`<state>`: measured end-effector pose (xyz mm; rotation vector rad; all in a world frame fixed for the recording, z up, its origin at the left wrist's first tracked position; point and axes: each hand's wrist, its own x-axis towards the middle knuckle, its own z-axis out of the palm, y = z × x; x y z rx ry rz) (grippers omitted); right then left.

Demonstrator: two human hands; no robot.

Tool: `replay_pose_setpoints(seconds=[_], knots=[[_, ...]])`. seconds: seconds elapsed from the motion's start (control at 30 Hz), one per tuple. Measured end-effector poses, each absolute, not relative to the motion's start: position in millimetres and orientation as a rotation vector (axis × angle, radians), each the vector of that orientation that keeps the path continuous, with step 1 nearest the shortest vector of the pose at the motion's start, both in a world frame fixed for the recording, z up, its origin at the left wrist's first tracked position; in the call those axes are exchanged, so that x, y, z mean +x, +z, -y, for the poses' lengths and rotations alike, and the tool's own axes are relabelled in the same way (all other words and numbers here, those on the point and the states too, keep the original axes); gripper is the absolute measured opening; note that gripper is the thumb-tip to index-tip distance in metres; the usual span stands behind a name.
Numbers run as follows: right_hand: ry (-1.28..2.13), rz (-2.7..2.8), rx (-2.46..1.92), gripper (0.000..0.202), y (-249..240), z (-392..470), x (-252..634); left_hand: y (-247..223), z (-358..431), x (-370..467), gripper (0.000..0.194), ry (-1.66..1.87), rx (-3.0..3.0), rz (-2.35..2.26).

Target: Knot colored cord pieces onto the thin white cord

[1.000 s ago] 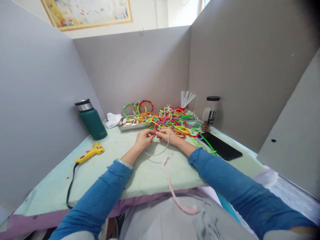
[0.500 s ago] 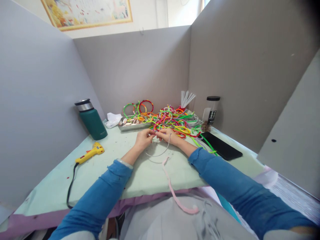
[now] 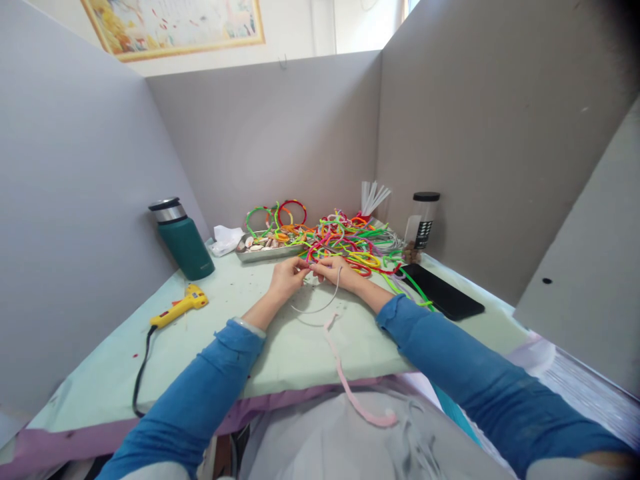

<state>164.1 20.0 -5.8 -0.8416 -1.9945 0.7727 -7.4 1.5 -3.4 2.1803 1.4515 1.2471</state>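
Grey partitions (image 3: 265, 140) wall in three sides of my counter (image 3: 235, 360), and above the back one hangs a gold-framed picture (image 3: 185, 27). Pale green cloth covers the counter, with a purple edge (image 3: 280, 392) along the front. Near the middle, my left hand (image 3: 289, 277) and right hand (image 3: 334, 271) meet at the fingertips, each pinching a thin pale hoop (image 3: 326, 305). It curves down from my right fingers and round toward my left wrist, just above the cloth; the bit right between my fingertips is too small to make out. Closer to me, a pale pink strip (image 3: 345, 380) runs over the counter's front edge, its lower end lying on my grey apron (image 3: 310, 440).

Just beyond my hands spreads a tangled heap of bright pipe cleaners (image 3: 345, 237), red, yellow, green and orange among them. Left of the heap sits a metal tray (image 3: 273, 254) full of small flat pieces, with a green ring (image 3: 247, 220) and a red ring (image 3: 305, 210) standing at its back. Beside the tray lies a crumpled white tissue (image 3: 227, 240). Farther left, a teal bottle (image 3: 186, 247) stands near a yellow glue gun (image 3: 183, 307) with a black cord. Over on the right are a black-lidded clear jar (image 3: 423, 223), some white sticks (image 3: 373, 199) and a flat black phone (image 3: 443, 291).
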Motion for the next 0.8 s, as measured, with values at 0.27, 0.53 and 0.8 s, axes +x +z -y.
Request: replay_pose_setpoints(seconds=[0.27,0.53,0.8], knots=[[0.769,2.01,-0.836,0.043,-8.1,-22.8,164.3,-2.2,-1.4,-7.7,0.02,1.202,2.215,-1.491],[0.774,2.021,-0.84,0.042,-10.6,-24.2,164.4,0.3,-1.0,-6.9,0.019,1.12,2.272,-1.568],[0.754,2.023,-0.842,0.041,-12.8,-26.2,164.0,-1.4,-1.3,-7.3,0.018,1.116,2.3,-1.558]])
